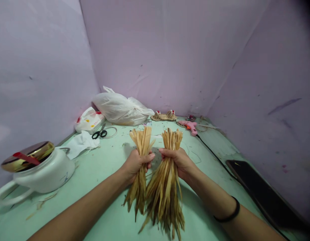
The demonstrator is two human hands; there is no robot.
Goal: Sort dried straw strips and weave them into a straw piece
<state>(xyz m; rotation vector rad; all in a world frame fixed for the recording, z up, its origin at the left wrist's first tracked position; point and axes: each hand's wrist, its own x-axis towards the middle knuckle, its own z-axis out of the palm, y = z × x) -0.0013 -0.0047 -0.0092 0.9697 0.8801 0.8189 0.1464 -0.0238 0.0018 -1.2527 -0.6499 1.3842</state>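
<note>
My left hand (137, 164) is wrapped round a thinner bundle of dried husk strips (140, 190). A thicker bundle of the same strips (167, 194) is gripped in my right hand (178, 160). Both bundles stand nearly upright side by side above the pale green table (104, 204). Their pale ends stick up above my fists, while the longer, browner ends fan out below. The lower tips of the two bundles come close together or touch; I cannot tell which. A dark band (231, 211) circles my right forearm.
On the left are a white mug (47, 174) with a gold lid, crumpled tissue (83, 144) and scissors (99, 134). Farther back lie a tissue pack (89, 121), a white plastic bag (122, 108) and a woven piece (163, 116). A corded pink glue gun (190, 126) and a phone (260, 187) lie right.
</note>
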